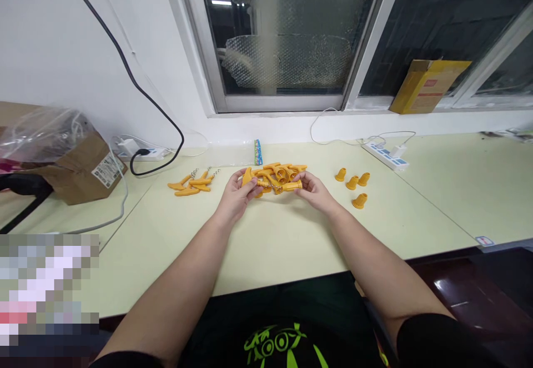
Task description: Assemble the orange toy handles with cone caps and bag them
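1. the left hand (238,193) has its thumb and fingers closed around a yellow handle (247,176), just in front of the pile (287,169).
2. a metal spiral (275,188) runs from that handle toward the other hand, in front of the pile.
3. the right hand (312,190) pinches a yellow cap (291,186) near its wide end, at the front right of the pile; i cannot tell whether the spiral's tip touches the cap.
4. the pile, of yellow handles and caps, lies on the pale table (283,235); the hands partly hide it.
5. left of the pile, well apart, is a group of loose corkscrews (186,192), their spirals pointing away from the person.
6. right of the pile, four loose caps (352,182) stand near one another, wide ends down, some tilted.
7. behind the pile, slightly left, a clear bag (235,154) with a colourful strip (259,152) lies flat.
8. far left of the pile is a cardboard box (83,174); behind and to its right is a power strip (387,156).
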A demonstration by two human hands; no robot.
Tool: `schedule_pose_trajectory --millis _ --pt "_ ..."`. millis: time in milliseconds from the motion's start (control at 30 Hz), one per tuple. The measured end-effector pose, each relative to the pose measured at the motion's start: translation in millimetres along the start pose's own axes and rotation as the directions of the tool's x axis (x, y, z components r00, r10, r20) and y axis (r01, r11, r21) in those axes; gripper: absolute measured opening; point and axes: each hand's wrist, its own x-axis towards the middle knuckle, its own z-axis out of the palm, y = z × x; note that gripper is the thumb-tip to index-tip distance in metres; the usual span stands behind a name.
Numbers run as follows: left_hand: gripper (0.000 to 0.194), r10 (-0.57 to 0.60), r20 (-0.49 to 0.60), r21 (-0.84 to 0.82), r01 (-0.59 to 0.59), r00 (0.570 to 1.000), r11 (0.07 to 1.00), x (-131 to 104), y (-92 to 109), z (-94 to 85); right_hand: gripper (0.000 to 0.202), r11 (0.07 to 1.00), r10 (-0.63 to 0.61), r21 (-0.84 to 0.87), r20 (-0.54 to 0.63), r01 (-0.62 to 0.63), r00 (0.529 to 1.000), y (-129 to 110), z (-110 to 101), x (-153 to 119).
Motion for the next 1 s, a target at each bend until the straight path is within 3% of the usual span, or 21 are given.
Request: schedule_pose_trajectory --millis 300,467,700,767,867,1000 --pt "0.033 -0.045 0.064 0.048 0.042 0.997 0.998 -6.3 -4.8 9.1 0.036 0.998 -0.065 -0.017 0.008 0.065 0.998 9.1 6.8 0.1" --pt "0.029 -0.186 0.160 0.049 0.180 0.969 0.982 -14.7 -6.9 17.7 0.033 0.985 -0.159 -0.054 0.030 0.161 0.987 14.1 11.2 -0.2" --pt "0.023 -0.373 0.122 -0.010 0.377 0.920 0.926 -12.4 -5.9 15.8 0.025 0.942 -0.245 -0.223 0.056 0.252 0.968 6.1 10.5 -3.9" --pt "0.031 -0.320 0.154 0.025 0.320 0.935 0.947 -13.7 -8.2 15.3 0.028 0.961 -0.185 -0.205 0.026 0.186 0.982 3.7 12.3 -4.8" --pt "0.047 -0.134 0.219 0.154 0.101 0.966 0.983 -18.2 -13.4 16.8 0.032 0.995 -0.026 -0.094 -0.019 0.024 0.999 1.7 16.9 -4.7" --pt "0.051 0.054 0.337 0.245 -0.143 0.940 0.959 -23.5 -15.3 20.3 0.031 0.956 0.260 0.135 0.026 -0.261 0.965 -2.2 23.6 -3.9"
